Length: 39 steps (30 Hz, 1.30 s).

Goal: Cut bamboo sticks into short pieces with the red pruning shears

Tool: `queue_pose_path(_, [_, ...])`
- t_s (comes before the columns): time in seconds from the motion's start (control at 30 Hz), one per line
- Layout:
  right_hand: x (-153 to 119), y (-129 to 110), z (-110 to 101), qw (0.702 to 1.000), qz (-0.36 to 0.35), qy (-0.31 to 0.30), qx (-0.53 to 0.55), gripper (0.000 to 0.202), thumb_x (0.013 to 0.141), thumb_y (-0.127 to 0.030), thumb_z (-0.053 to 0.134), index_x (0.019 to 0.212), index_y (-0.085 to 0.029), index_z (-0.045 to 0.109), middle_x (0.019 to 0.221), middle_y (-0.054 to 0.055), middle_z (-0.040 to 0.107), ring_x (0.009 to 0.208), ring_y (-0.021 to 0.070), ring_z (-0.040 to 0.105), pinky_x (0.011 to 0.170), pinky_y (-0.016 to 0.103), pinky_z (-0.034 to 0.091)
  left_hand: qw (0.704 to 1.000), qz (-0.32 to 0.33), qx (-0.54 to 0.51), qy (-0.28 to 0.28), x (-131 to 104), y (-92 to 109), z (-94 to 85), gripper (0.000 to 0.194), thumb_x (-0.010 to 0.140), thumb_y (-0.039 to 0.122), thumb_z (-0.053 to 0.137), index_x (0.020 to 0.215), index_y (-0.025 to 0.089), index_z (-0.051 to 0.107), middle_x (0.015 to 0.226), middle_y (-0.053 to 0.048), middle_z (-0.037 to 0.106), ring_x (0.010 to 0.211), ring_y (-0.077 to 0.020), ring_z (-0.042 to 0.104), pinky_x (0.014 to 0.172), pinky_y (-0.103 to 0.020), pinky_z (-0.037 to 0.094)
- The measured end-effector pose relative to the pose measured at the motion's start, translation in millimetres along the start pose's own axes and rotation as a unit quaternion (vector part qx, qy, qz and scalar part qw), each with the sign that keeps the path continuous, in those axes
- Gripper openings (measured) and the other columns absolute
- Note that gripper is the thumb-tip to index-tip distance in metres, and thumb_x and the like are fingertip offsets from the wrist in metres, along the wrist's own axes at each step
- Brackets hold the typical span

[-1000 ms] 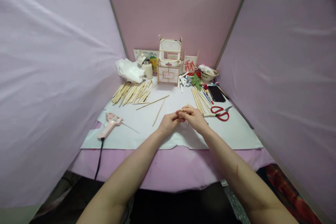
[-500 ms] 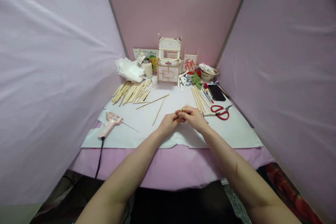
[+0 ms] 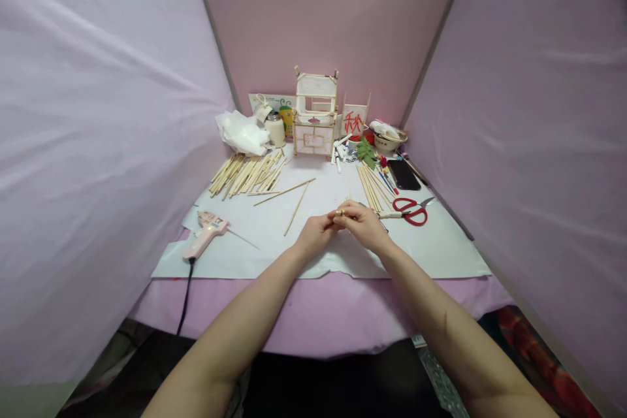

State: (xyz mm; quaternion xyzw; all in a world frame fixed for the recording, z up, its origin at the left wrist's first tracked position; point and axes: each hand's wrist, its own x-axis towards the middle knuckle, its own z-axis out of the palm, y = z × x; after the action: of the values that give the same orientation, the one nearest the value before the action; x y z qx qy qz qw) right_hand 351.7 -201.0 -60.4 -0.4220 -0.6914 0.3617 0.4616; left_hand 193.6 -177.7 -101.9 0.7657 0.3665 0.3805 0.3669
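Note:
My left hand [image 3: 317,232] and my right hand [image 3: 363,225] meet over the front middle of the white paper. Both are closed, fingertips pressed together around small, thin wooden sticks [image 3: 339,213]. Thin ends show just above and below the right fingers; the rest is hidden by my hands. Left of them, two long sticks [image 3: 296,209] lie on the paper, nearly meeting at their far ends. Close by on the right is a row of slim sticks [image 3: 368,187]. Red-handled scissors [image 3: 412,210] rest beside a pale-handled tool [image 3: 390,214].
A pink glue gun [image 3: 208,235] with a black cord lies left, near a pile of sticks [image 3: 245,174]. Behind stand a stick-built frame [image 3: 314,137], a jar [image 3: 275,130], a plastic bag [image 3: 243,133] and a bowl [image 3: 388,141]. A phone [image 3: 403,175] lies right. Fabric walls enclose three sides.
Both hands stay together in nearly the same place. The fingers of my right hand have shifted slightly, and a bit more of the small sticks shows. The view has tilted slightly.

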Motion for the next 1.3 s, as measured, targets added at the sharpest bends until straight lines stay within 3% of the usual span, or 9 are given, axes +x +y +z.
queue_pose_path(0.2, [-3.6, -4.7, -3.0, 1.000, -0.015, 0.000, -0.017, 0.014, 0.084, -0.027, 0.062, 0.086, -0.024, 0.075, 0.086, 0.002, 0.060, 0.082, 0.0152, 0.056, 0.079, 0.029, 0.042, 0.999, 0.029, 0.017, 0.009, -1.1, 0.4, 0.8, 0.023, 0.089, 0.027, 0.054, 0.097, 0.017, 0.073, 0.094, -0.003, 0.074, 0.081, -0.0157, 0.067, 0.077, -0.024, 0.049])
queue_pose_path(0.53, [-3.3, 3.7, -2.8, 1.000, -0.003, 0.009, 0.002, 0.015, 0.083, -0.027, 0.062, 0.089, -0.023, 0.075, 0.088, 0.003, 0.062, 0.084, 0.0164, 0.059, 0.077, 0.029, 0.044, 1.000, 0.005, -0.006, -0.009, 0.1, 5.4, 1.6, 0.021, 0.087, 0.024, 0.053, 0.091, 0.015, 0.072, 0.090, -0.003, 0.074, 0.080, -0.0155, 0.067, 0.076, -0.025, 0.050])
queue_pose_path(0.63, [-0.8, 5.6, -1.3, 0.999, -0.001, 0.032, 0.011, 0.016, 0.083, -0.027, 0.059, 0.078, -0.020, 0.073, 0.086, 0.004, 0.064, 0.085, 0.0171, 0.060, 0.077, 0.028, 0.045, 0.998, -0.020, -0.055, -0.018, 1.7, 6.9, 3.2, 0.018, 0.085, 0.024, 0.054, 0.086, 0.014, 0.070, 0.087, -0.004, 0.074, 0.082, -0.0161, 0.067, 0.078, -0.026, 0.050])
queue_pose_path(0.73, [7.6, 10.6, 2.2, 0.997, 0.039, 0.064, 0.006, 0.017, 0.081, -0.031, 0.059, 0.080, -0.019, 0.071, 0.083, 0.003, 0.066, 0.082, 0.0176, 0.061, 0.077, 0.029, 0.045, 0.992, -0.055, -0.113, -0.017, 3.3, 5.1, 5.9, 0.015, 0.082, 0.023, 0.056, 0.086, 0.014, 0.067, 0.085, -0.004, 0.073, 0.081, -0.0167, 0.068, 0.077, -0.027, 0.052])
queue_pose_path(0.83, [21.7, 20.3, 3.3, 0.990, 0.118, 0.076, 0.004, 0.025, 0.078, -0.041, 0.061, 0.075, -0.017, 0.068, 0.068, 0.000, 0.062, 0.066, 0.0152, 0.056, 0.063, 0.026, 0.044, 0.979, -0.111, -0.170, -0.008, 5.7, 1.1, 7.2, 0.014, 0.081, 0.023, 0.058, 0.088, 0.014, 0.065, 0.082, -0.005, 0.072, 0.074, -0.0168, 0.068, 0.069, -0.027, 0.054])
queue_pose_path(0.93, [37.7, 30.1, -2.0, 0.982, 0.173, 0.077, -0.010, 0.032, 0.075, -0.047, 0.060, 0.063, -0.018, 0.059, 0.052, -0.003, 0.049, 0.049, 0.0111, 0.044, 0.048, 0.024, 0.036, 0.950, -0.196, -0.237, 0.049, 9.4, -1.3, 2.7, 0.018, 0.080, 0.019, 0.058, 0.097, 0.013, 0.062, 0.079, -0.006, 0.071, 0.070, -0.0155, 0.068, 0.066, -0.028, 0.055])
queue_pose_path(1.1, [59.5, 32.7, -14.5, 0.969, 0.230, 0.064, -0.061, 0.026, 0.072, -0.038, 0.063, 0.059, -0.018, 0.054, 0.044, -0.004, 0.043, 0.041, 0.0093, 0.039, 0.041, 0.022, 0.032, 0.918, -0.262, -0.255, 0.155, 14.7, -1.7, -12.4, 0.020, 0.082, 0.018, 0.059, 0.101, 0.012, 0.059, 0.078, -0.007, 0.068, 0.067, -0.0139, 0.068, 0.064, -0.027, 0.057])
queue_pose_path(1.3, [72.4, 32.9, -17.4, 0.953, 0.250, 0.027, -0.167, 0.021, 0.064, -0.024, 0.069, 0.050, -0.015, 0.057, 0.038, -0.003, 0.044, 0.040, 0.0096, 0.041, 0.043, 0.023, 0.031, 0.922, -0.276, -0.231, 0.141, 15.5, -7.7, -14.7, 0.016, 0.083, 0.018, 0.060, 0.097, 0.011, 0.059, 0.074, -0.006, 0.067, 0.062, -0.0121, 0.066, 0.059, -0.024, 0.055])
